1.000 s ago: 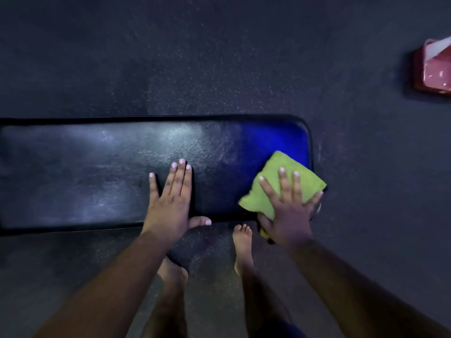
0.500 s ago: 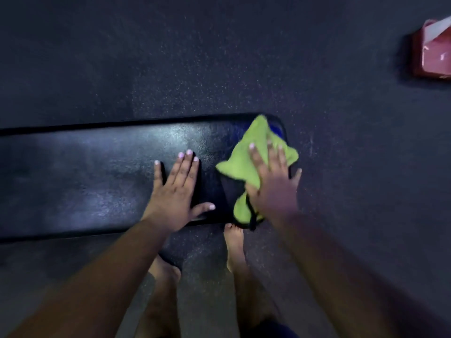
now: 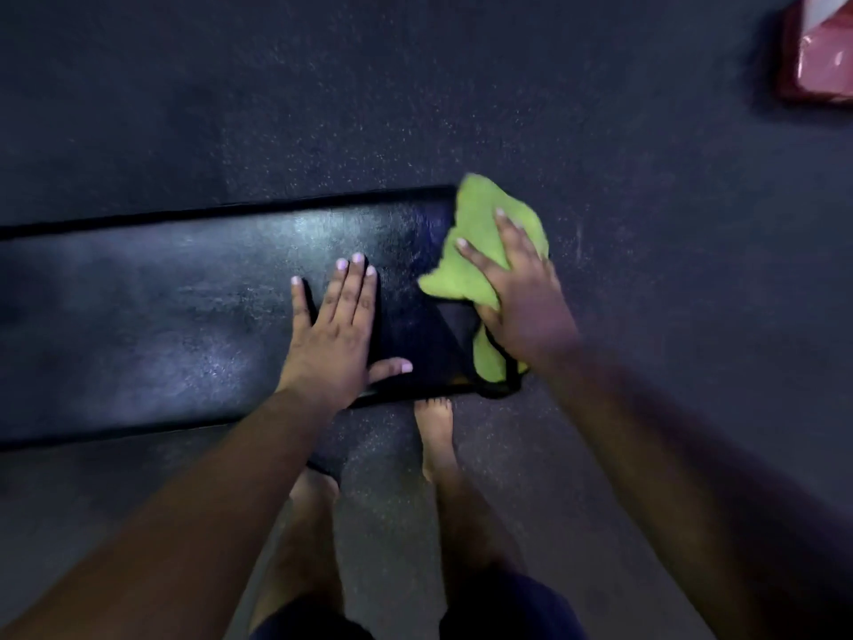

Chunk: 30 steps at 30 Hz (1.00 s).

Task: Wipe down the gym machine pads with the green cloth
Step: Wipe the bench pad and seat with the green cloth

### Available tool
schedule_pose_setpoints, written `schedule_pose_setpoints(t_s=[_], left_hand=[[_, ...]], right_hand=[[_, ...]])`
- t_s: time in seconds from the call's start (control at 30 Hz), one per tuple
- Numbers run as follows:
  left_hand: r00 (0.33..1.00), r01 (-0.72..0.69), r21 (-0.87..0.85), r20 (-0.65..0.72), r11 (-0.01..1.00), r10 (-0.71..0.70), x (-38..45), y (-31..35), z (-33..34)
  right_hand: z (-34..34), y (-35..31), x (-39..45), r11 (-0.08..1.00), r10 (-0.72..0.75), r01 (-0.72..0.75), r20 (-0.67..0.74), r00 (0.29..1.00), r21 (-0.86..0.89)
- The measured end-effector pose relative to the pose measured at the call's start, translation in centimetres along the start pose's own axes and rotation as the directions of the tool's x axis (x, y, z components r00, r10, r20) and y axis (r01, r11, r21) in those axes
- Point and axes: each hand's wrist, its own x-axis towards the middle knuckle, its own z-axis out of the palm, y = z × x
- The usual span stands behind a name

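Note:
A long black bench pad [image 3: 161, 311] runs from the left edge to the middle of the view. My left hand [image 3: 334, 330] lies flat on it with straight fingers, thumb spread toward the near edge. The green cloth [image 3: 480, 242] covers the pad's right end and drapes over its near right corner. My right hand [image 3: 517, 293] presses on the cloth with fingers spread and fairly straight; it is blurred by motion.
Dark speckled rubber floor [image 3: 646, 408] surrounds the pad. A red and pink object [image 3: 817, 62] sits on the floor at the top right corner. My bare feet [image 3: 436, 436] stand just in front of the pad's near edge.
My right hand has slid the cloth from the pad's near right corner up toward its far right end. My left hand has stayed flat on the pad.

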Motion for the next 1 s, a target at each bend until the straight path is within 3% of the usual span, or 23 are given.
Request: schedule_pose_setpoints(t_s=[0.1, 0.17, 0.3, 0.4, 0.53, 0.67, 0.73, 0.8, 0.87, 0.9, 1.0], left_hand=[[0.998, -0.062, 0.003, -0.001, 0.998, 0.062, 0.3, 0.3, -0.5], [0.995, -0.095, 0.012, 0.015, 0.995, 0.095, 0.8, 0.5, -0.9], [0.996, -0.083, 0.035, 0.023, 0.996, 0.083, 0.9, 0.5, -0.9], [0.998, -0.037, 0.001, 0.041, 0.999, 0.037, 0.1, 1.1, -1.4], [0.986, 0.071, -0.069, 0.155, 0.995, -0.060, -2.4, 2.7, -3.5], [0.936, 0.276, -0.276, 0.295, 0.921, -0.192, -7.6, 3.5, -6.1], [0.889, 0.421, -0.482, 0.387, 0.768, -0.244, -11.4, 3.5, -7.9], [0.843, 0.538, -0.732, 0.456, 0.418, -0.285, -14.7, 3.7, -10.1], [0.812, 0.538, -0.842, 0.506, 0.034, -0.292, -18.6, 3.7, -13.2], [0.811, 0.513, -0.855, 0.513, -0.080, -0.283, -20.9, 3.8, -14.6], [0.846, 0.407, -0.871, 0.473, -0.275, -0.247, -25.8, 3.5, -17.4]], right_hand=[[2.2, -0.3, -5.3, 0.989, 0.145, -0.146, 0.047, 0.988, 0.026], [2.1, -1.5, -2.1, 0.978, 0.206, -0.206, 0.001, 0.979, 0.044], [0.7, -2.8, 5.2, 0.984, 0.179, -0.180, -0.057, 0.982, -0.006], [1.9, -2.5, 0.6, 0.969, 0.245, -0.245, -0.105, 0.964, 0.009], [4.2, -5.7, -8.0, 0.909, 0.412, -0.417, 0.103, 0.905, 0.024], [2.9, -9.2, -11.2, 0.990, 0.082, -0.119, 0.363, 0.928, 0.081], [0.8, -10.6, -12.2, 0.980, -0.011, -0.063, 0.365, 0.931, 0.189], [-1.7, -11.9, -13.1, 0.954, -0.006, -0.080, 0.284, 0.959, 0.290], [-5.2, -14.0, -14.7, 0.937, -0.084, 0.001, 0.223, 0.971, 0.348], [-7.1, -15.5, -15.7, 0.928, -0.145, 0.061, 0.205, 0.968, 0.368], [-10.8, -19.6, -18.2, 0.911, -0.274, 0.195, 0.181, 0.944, 0.363]])
